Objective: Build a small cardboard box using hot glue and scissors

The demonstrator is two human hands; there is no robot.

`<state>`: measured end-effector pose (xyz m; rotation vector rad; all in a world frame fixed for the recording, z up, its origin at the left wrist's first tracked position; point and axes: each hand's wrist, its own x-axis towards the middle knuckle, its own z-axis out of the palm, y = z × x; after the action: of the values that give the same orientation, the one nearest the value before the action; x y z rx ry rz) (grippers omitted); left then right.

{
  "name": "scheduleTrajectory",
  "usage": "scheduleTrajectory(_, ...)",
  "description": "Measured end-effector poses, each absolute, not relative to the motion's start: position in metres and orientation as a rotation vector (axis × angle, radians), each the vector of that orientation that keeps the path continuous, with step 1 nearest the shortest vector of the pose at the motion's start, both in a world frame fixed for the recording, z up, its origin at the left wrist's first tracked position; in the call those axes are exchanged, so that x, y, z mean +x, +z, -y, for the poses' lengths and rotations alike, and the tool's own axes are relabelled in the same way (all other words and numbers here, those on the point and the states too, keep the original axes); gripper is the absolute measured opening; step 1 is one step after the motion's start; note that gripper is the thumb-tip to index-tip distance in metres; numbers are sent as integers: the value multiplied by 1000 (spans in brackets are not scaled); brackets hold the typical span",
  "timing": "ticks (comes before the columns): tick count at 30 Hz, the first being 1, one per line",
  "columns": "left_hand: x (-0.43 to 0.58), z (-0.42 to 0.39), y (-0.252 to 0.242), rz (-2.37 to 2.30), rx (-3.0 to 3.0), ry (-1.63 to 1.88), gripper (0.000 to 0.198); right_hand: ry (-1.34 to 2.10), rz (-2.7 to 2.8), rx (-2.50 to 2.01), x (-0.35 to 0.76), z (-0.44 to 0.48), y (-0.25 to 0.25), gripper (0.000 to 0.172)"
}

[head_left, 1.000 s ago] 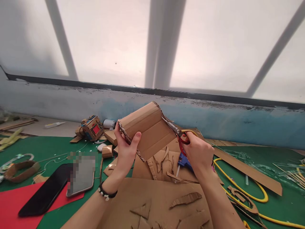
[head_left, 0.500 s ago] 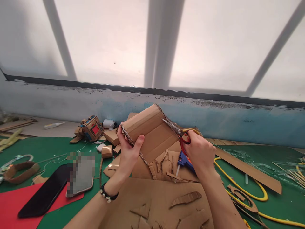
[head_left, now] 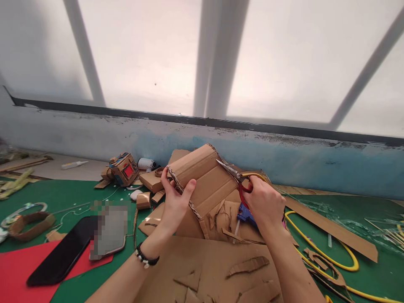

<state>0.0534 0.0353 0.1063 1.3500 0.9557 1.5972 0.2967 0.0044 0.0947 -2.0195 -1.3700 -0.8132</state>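
My left hand (head_left: 176, 200) grips a folded piece of cardboard (head_left: 208, 176) by its near left edge, thumb on top and fingers underneath. The piece is tilted, bent along creases, and shows rough corrugated edges. My right hand (head_left: 267, 200) is closed round the handles of red-and-yellow scissors (head_left: 238, 174). Their blades point up and left and lie at the right edge of the cardboard; whether they touch it I cannot tell. Below the right hand, partly hidden, is a blue glue gun (head_left: 246, 214). Cardboard scraps (head_left: 248, 267) lie on a large cardboard sheet (head_left: 158, 269) under my arms.
A cardboard model (head_left: 123, 169) stands at the back left beside a white cylinder (head_left: 147, 163). A black phone (head_left: 63, 252) and a grey device (head_left: 110, 231) rest at left on red paper (head_left: 19, 269). Yellow tubing (head_left: 350, 265) and a cardboard strip (head_left: 334, 229) lie at right.
The cardboard and both hands sit slightly lower and further right in view, while the whole scene has also shifted a little right. Both grips are unchanged.
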Motion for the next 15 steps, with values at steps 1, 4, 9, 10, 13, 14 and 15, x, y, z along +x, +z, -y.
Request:
scheduleTrajectory(1,54,-35,106,-956,1347,1594,104,-816,1367,-2027,298,-5,95,9)
scheduleTrajectory(4,54,-36,107,-946,1336,1588,103,-850,1370,-2021,301,-6,93,11)
scheduleTrajectory(9,50,-37,110,-938,1340,1583,101,-948,1372,-1944,304,-8,85,28)
scheduleTrajectory(10,50,-38,110,-936,1342,1583,100,-953,1369,-1943,304,-8,84,31)
scheduleTrajectory(13,47,-40,111,-927,1346,1594,100,-926,1361,-1982,304,-7,86,35)
scheduleTrajectory(14,46,-41,111,-922,1349,1594,101,-895,1366,-2006,303,-6,88,34)
scheduleTrajectory(15,45,-42,112,-918,1353,1597,103,-855,1375,-2028,302,-5,91,33)
